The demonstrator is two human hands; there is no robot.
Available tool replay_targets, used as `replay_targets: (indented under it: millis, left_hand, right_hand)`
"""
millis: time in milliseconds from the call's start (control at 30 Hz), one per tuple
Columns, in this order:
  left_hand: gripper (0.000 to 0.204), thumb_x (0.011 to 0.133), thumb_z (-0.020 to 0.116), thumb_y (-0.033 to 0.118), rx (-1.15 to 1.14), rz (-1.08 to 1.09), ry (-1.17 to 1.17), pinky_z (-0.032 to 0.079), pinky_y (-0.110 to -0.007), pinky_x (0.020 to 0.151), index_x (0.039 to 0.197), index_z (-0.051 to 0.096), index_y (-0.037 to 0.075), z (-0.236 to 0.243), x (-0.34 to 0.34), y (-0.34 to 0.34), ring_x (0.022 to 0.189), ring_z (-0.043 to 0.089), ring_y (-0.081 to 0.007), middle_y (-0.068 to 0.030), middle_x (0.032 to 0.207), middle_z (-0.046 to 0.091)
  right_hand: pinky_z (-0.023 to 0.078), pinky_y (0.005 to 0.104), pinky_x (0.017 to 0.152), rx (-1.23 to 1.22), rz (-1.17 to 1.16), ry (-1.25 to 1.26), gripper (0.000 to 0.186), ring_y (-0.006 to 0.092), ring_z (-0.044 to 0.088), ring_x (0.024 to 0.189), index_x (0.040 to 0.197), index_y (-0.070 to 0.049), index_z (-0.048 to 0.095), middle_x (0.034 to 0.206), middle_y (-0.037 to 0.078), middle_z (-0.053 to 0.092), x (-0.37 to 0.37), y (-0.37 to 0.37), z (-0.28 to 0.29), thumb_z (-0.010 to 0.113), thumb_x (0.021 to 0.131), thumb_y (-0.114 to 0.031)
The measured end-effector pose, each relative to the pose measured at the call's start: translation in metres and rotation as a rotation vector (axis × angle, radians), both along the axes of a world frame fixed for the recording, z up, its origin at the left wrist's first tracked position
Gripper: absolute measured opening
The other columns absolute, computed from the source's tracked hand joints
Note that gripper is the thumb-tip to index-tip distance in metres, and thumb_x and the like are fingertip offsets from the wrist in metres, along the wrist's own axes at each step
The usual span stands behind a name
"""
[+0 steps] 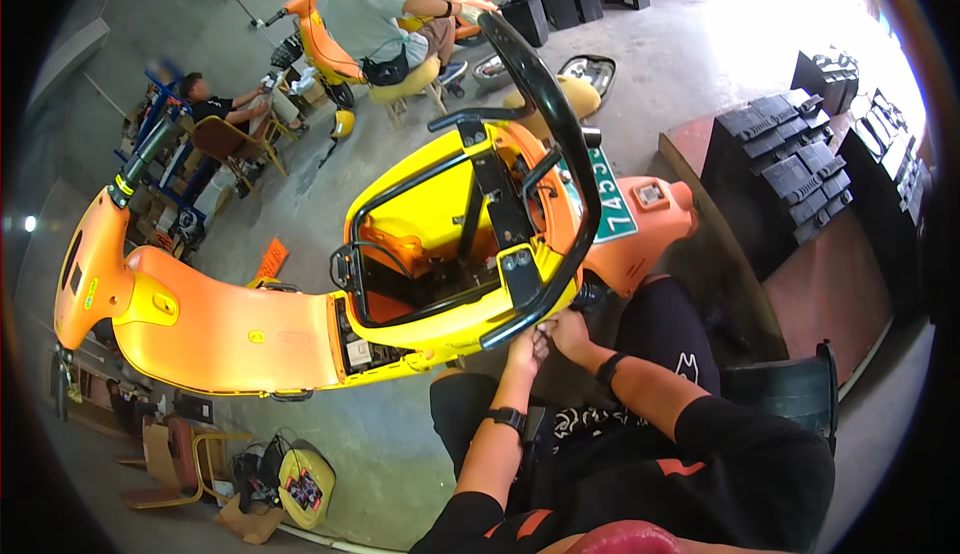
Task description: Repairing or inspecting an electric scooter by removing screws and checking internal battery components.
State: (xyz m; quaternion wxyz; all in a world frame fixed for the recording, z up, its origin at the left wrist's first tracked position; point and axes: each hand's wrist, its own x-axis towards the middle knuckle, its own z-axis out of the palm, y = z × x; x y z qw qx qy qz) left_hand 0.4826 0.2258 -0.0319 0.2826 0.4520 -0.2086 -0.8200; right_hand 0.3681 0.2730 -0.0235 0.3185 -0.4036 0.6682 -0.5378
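Note:
An orange and yellow electric scooter [230, 329] stands across the view in front of me, its handlebar end to the left. Its seat is off, and the yellow open compartment [420, 234] shows inside a black frame. A thick black tube rail [580, 144] arches over the rear. Low at the near rear side, just under the yellow side panel [470, 329], my left hand [530, 346] is closed with curled fingers. Touching it, my right hand [570, 335] is closed as well, beside the orange tail [635, 224]. Whatever the fingers hold is hidden.
Black battery cases [780, 154] stand on a reddish board at right, above a dark green bin [785, 394]. A co-worker [370, 34] sits by another scooter at the back; a second person [215, 104] sits farther left. A yellow seat [305, 484] lies lower left.

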Motion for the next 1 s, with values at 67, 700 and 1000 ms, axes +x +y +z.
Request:
replay_targets:
  millis: [67,700,1000]
  left_hand:
    - [0.018,0.091,0.057,0.028,-0.007,-0.014,-0.046,0.025,-0.021,0.041,0.077,0.053,0.017,0.001,-0.01,0.004,0.043,0.032,-0.0049,0.0081,0.057,0.042]
    - [0.018,0.095,0.049,0.028,-0.016,-0.045,-0.011,0.025,-0.021,0.043,0.081,0.054,0.017,-0.01,0.001,-0.007,0.043,0.03,-0.0056,0.0092,0.056,0.034]
    - [0.02,0.088,0.061,0.029,-0.015,-0.055,-0.018,0.025,-0.021,0.042,0.075,0.052,0.017,-0.006,-0.004,-0.007,0.043,0.032,-0.0059,0.0079,0.055,0.037]
  right_hand:
    - [0.051,0.034,0.061,0.043,-0.047,-0.15,0.014,0.0258,0.067,0.068,0.089,0.003,0.063,0.078,0.018,0.068,-0.004,-0.002,-0.013,0.064,0.075,-0.001]
    - [0.051,0.0332,0.072,0.036,-0.041,-0.148,0.027,0.0261,0.067,0.083,0.1,0.002,0.055,0.088,0.017,0.067,0.004,-0.014,-0.027,0.067,0.076,-0.005]
    - [0.052,0.0349,0.074,0.132,0.035,0.02,0.03,0.0295,0.067,0.088,0.106,0.002,0.055,0.094,0.018,0.067,-0.005,-0.004,0.001,0.065,0.078,-0.002]
